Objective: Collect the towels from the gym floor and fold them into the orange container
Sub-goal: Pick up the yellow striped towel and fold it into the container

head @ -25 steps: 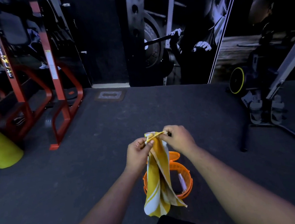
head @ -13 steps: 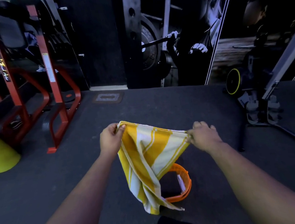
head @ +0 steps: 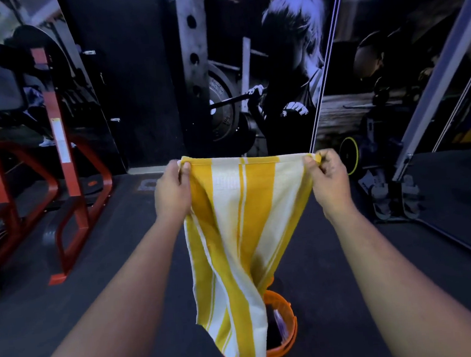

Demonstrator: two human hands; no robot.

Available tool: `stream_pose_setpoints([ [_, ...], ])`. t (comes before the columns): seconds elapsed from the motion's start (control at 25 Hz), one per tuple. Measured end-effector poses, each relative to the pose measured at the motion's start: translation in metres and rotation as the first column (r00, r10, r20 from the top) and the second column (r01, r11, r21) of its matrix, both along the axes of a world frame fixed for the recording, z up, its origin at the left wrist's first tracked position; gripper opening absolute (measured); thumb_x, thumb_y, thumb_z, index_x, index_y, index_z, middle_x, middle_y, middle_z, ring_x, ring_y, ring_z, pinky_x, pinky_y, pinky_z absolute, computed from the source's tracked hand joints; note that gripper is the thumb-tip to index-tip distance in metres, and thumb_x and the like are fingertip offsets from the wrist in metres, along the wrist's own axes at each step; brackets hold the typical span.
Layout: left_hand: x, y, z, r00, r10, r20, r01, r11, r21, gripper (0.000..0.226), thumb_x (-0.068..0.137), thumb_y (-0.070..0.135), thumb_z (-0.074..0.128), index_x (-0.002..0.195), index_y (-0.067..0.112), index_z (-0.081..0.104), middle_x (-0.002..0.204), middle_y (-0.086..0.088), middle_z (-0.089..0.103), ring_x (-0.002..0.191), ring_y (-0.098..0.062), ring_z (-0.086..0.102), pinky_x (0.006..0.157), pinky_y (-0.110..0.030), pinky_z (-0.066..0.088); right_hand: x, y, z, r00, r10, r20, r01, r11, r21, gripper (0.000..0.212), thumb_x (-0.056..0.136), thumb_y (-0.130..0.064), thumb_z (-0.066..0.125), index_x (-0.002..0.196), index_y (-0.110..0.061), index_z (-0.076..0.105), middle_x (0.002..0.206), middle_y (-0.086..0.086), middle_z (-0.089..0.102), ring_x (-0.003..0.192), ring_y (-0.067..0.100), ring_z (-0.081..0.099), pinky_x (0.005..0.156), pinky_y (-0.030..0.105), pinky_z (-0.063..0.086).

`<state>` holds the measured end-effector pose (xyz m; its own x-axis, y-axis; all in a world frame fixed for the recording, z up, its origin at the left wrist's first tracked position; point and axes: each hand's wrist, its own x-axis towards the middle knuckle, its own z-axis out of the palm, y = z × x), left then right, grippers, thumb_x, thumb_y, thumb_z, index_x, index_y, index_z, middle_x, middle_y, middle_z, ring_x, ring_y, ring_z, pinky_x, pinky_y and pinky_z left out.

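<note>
Your left hand (head: 172, 190) and right hand (head: 327, 180) each pinch a top corner of the towel (head: 240, 234), its top edge stretched level between them. It hangs lengthwise over the orange container (head: 284, 327) directly below, equally near both hands.

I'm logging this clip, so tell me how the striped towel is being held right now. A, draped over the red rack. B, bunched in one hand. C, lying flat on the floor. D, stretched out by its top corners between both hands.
D: the left hand and right hand each pinch a top corner of the yellow-and-white towel, which hangs spread above the orange container.
</note>
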<state>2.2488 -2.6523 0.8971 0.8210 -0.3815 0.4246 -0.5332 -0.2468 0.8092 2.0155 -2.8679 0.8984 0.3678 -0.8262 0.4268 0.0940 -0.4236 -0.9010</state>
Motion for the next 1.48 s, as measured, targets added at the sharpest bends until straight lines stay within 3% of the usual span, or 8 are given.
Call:
stream_pose_setpoints([
  [0.12,0.012,0.000,0.005,0.999,0.034,-0.032,-0.030,0.993,0.118,0.041,0.106,0.047,0.042,0.087,0.014,0.054,0.076,-0.004,0.063,0.070,-0.024,0.060,0.056,-0.039,0.046,-0.009,-0.004,0.007,0.992,-0.099,-0.084,0.081,0.977,-0.199,0.017,0.094,-0.033,0.070,0.089,-0.022,0.058,0.074,-0.002,0.058,0.067,0.013,0.053,0.064,0.034,0.044],
  [0.36,-0.018,-0.032,0.032,0.832,-0.268,-0.486,-0.068,0.820,-0.568,0.034,0.109,0.036,0.045,0.078,0.023,0.051,0.066,0.009,0.051,0.062,-0.006,0.046,0.063,-0.029,0.046,-0.006,0.003,0.035,0.993,-0.054,0.103,0.072,0.980,-0.184,0.012,0.094,-0.022,0.072,0.093,-0.019,0.060,0.080,-0.001,0.063,0.075,0.009,0.059,0.069,0.029,0.049],
  [0.68,-0.016,-0.019,0.075,0.854,-0.462,0.240,0.239,0.758,0.607,0.024,0.087,0.039,0.078,0.101,0.024,0.067,0.094,0.007,0.067,0.090,-0.017,0.065,0.076,-0.037,0.053,-0.014,-0.009,0.081,0.925,-0.035,0.378,0.066,0.995,-0.070,0.015,0.096,-0.011,0.065,0.104,-0.018,0.055,0.091,-0.007,0.060,0.084,0.003,0.058,0.084,0.024,0.046],
  [0.88,-0.029,-0.010,0.058,0.563,-0.686,-0.461,0.584,0.725,-0.365,0.014,0.100,0.014,0.060,0.108,0.003,0.065,0.097,-0.013,0.074,0.083,-0.024,0.072,0.075,-0.039,0.063,-0.023,-0.004,0.021,0.925,0.123,0.358,-0.225,0.939,0.260,0.081,0.071,-0.064,0.077,0.134,-0.020,0.050,0.108,-0.006,0.073,0.096,0.010,0.068,0.082,0.032,0.056],
  [1.04,-0.052,-0.027,0.057,0.506,-0.677,-0.535,0.490,0.736,-0.468,0.020,0.104,0.023,0.055,0.109,0.007,0.067,0.104,-0.018,0.074,0.090,-0.028,0.074,0.076,-0.041,0.062,-0.024,0.047,-0.058,0.859,0.511,-0.012,-0.455,0.776,0.437,0.079,0.061,-0.059,0.088,0.124,-0.019,0.062,0.120,0.000,0.074,0.107,0.012,0.070,0.100,0.040,0.055],
  [1.24,-0.045,-0.006,0.011,0.403,-0.646,-0.648,0.415,0.760,-0.500,0.064,0.084,0.046,0.074,0.134,0.008,0.061,0.123,-0.017,0.072,0.115,-0.032,0.069,0.093,-0.048,0.058,-0.018,0.054,-0.070,0.952,0.289,0.096,-0.301,0.838,0.455,0.029,0.093,-0.023,0.072,0.121,-0.015,0.071,0.117,0.005,0.075,0.110,0.022,0.071,0.100,0.047,0.054],
  [1.36,-0.054,0.017,-0.045,0.563,-0.382,-0.733,0.453,0.884,-0.112,0.048,0.083,0.023,0.082,0.126,0.008,0.067,0.114,-0.015,0.075,0.107,-0.036,0.072,0.089,-0.052,0.059,-0.032,0.034,-0.066,0.964,0.250,-0.095,-0.187,0.883,0.431,0.018,0.090,-0.024,0.076,0.106,-0.015,0.076,0.103,0.002,0.078,0.099,0.021,0.074,0.096,0.051,0.056],
  [1.48,-0.062,0.024,-0.052,0.537,-0.404,-0.741,0.235,0.915,-0.329,0.027,0.092,0.015,0.070,0.116,0.002,0.070,0.112,-0.023,0.074,0.094,-0.033,0.073,0.074,-0.041,0.063,-0.048,0.029,-0.065,0.951,0.299,-0.076,-0.228,0.847,0.480,0.019,0.090,-0.020,0.076,0.103,-0.007,0.075,0.103,0.013,0.077,0.101,0.032,0.073,0.094,0.056,0.056],
])
